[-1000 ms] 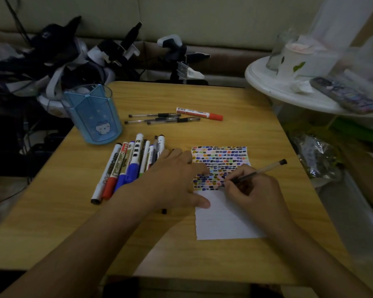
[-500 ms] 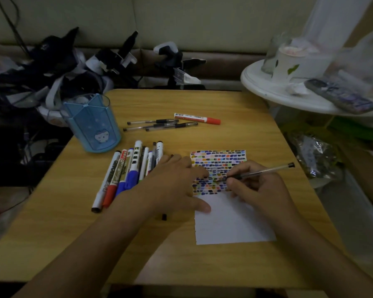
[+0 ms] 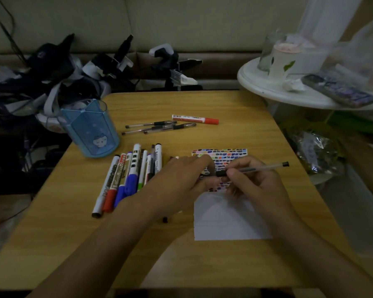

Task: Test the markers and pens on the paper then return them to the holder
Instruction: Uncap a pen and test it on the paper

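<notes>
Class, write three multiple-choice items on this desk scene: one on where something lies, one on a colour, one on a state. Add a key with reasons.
1. Where does the blue holder stand?
A. on the paper
B. at the table's far left
C. on the white round table

2. What colour is the cap of the marker lying beyond the three thin pens?
A. green
B. yellow
C. red

3. What is the right hand doing?
A. gripping a thin pen
B. lying flat
C. lifting the holder

Key: 1 B, it stands left of the marker row. 2 C, its right end is red. 3 A, fingers curl round the barrel above the paper.
</notes>
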The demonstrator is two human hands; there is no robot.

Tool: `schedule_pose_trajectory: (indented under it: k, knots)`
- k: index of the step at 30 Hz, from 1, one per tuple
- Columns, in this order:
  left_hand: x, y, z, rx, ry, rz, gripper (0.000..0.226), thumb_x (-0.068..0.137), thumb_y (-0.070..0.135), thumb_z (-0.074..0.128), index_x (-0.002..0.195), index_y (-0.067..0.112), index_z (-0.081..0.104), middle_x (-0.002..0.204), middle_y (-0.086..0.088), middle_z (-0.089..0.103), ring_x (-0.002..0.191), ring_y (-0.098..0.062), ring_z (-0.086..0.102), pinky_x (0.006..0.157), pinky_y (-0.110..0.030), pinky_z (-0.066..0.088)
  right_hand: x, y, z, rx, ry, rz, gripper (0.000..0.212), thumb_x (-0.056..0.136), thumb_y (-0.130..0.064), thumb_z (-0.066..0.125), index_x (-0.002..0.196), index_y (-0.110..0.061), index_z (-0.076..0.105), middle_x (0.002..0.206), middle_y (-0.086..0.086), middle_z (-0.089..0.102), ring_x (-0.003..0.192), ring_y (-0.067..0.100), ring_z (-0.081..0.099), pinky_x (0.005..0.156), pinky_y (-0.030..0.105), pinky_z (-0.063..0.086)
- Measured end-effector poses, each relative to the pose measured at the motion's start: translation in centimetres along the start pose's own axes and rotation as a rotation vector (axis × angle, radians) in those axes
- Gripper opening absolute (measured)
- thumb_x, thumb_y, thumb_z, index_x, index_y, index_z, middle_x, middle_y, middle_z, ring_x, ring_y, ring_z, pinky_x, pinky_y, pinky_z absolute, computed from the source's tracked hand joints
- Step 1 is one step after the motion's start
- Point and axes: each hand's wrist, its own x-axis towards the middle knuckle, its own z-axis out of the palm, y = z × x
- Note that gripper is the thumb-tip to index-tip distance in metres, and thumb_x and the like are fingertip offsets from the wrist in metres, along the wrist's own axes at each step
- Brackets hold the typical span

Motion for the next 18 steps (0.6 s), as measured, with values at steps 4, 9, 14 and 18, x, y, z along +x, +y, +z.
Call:
schedule_pose_trajectory:
  k: [4, 9, 14, 18]
  knots:
    - [0.09, -0.21, -0.03, 0.000, -0.029, -0.008, 0.018, 0.102, 0.041, 0.046, 0.109, 0.026, 0.053, 0.080, 0.016, 0.046, 0.075, -0.004, 0.045, 0.061, -0.023, 0.030, 0.00, 0.03, 0.00, 0.021, 0.011, 0.014, 0.005, 0.093, -0.012, 0.064, 0.097, -0.011, 0.066, 0.078, 0.002, 0.072, 0.065, 0.017, 0.067, 0.060, 0.026, 0.056]
    - [-0.05, 0.02, -0.05, -0.023, -0.067, 0.004, 0.014, 0.104, 0.035, 0.044, 0.108, 0.024, 0.052, 0.083, 0.014, 0.049, 0.075, -0.003, 0.046, 0.059, -0.019, 0.030, 0.02, 0.04, 0.04, 0.005, -0.003, 0.028, 0.010, 0.090, -0.012, 0.068, 0.099, -0.014, 0.070, 0.078, -0.002, 0.072, 0.066, 0.012, 0.067, 0.063, 0.025, 0.056]
    - [-0.14, 0.11, -0.07, -0.046, -0.065, 0.046, 0.012, 0.105, 0.032, 0.042, 0.105, 0.026, 0.052, 0.091, 0.008, 0.055, 0.080, -0.009, 0.050, 0.066, -0.026, 0.037, -0.07, -0.03, 0.33, 0.023, -0.029, 0.039, 0.013, 0.091, -0.013, 0.066, 0.102, -0.017, 0.072, 0.083, 0.002, 0.074, 0.067, 0.014, 0.068, 0.061, 0.023, 0.055]
    - [-0.05, -0.56, -0.14, -0.035, -0.053, -0.010, 0.016, 0.105, 0.030, 0.040, 0.104, 0.023, 0.054, 0.087, 0.008, 0.054, 0.077, -0.009, 0.049, 0.065, -0.031, 0.036, 0.36, -0.29, -0.14, 0.070, 0.101, 0.088, 0.013, 0.097, -0.024, 0.057, 0.103, -0.020, 0.068, 0.080, 0.007, 0.073, 0.064, 0.018, 0.067, 0.058, 0.026, 0.054]
